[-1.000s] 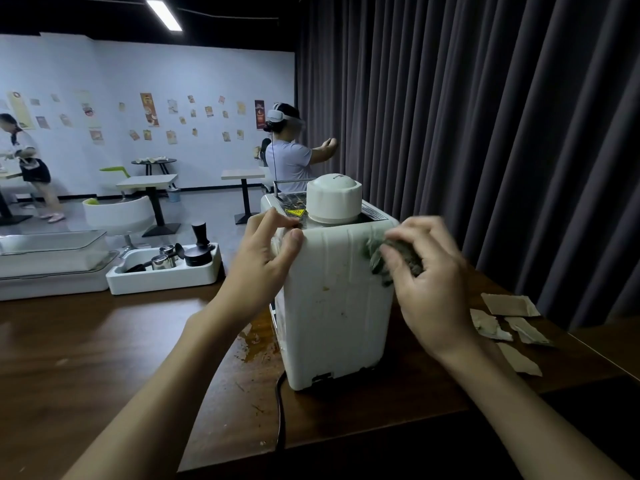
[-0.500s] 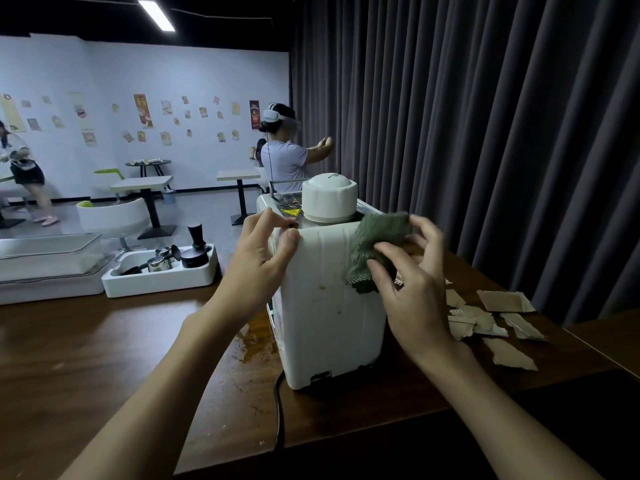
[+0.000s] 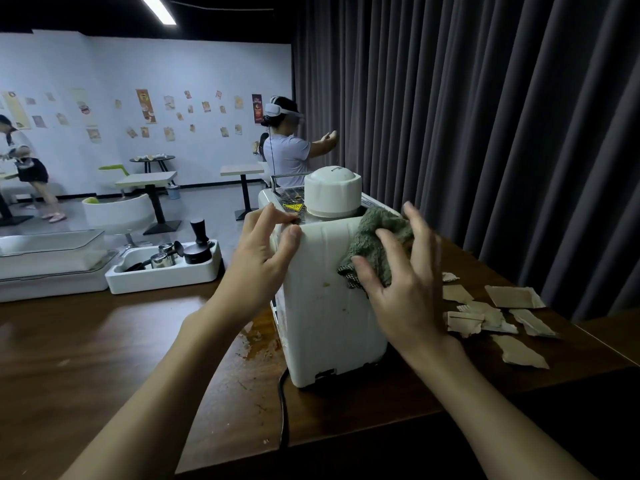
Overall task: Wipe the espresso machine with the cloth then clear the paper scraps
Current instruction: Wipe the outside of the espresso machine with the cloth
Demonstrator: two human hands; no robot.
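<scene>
The white espresso machine [image 3: 323, 320] stands on the brown wooden table [image 3: 86, 358] with its back panel facing me and a round white cap on top. My left hand [image 3: 263, 258] grips its upper left corner. My right hand [image 3: 401, 282] presses a green cloth [image 3: 375, 239] flat against the upper right of the panel, fingers spread. Small brown stains dot the panel. Several torn brown paper scraps [image 3: 495, 315] lie on the table to the right of the machine.
A black power cord [image 3: 284, 410] runs from the machine's base toward me. Brown spill marks [image 3: 256, 341] lie left of the base. A white tray of coffee tools [image 3: 166, 265] and a clear-lidded box [image 3: 48, 258] sit at left. A dark curtain hangs at right. Two people stand behind.
My right hand went from bunching the cloth at the machine's right edge to spreading it flat on the upper panel with fingers opened wide. My left hand stayed on the corner.
</scene>
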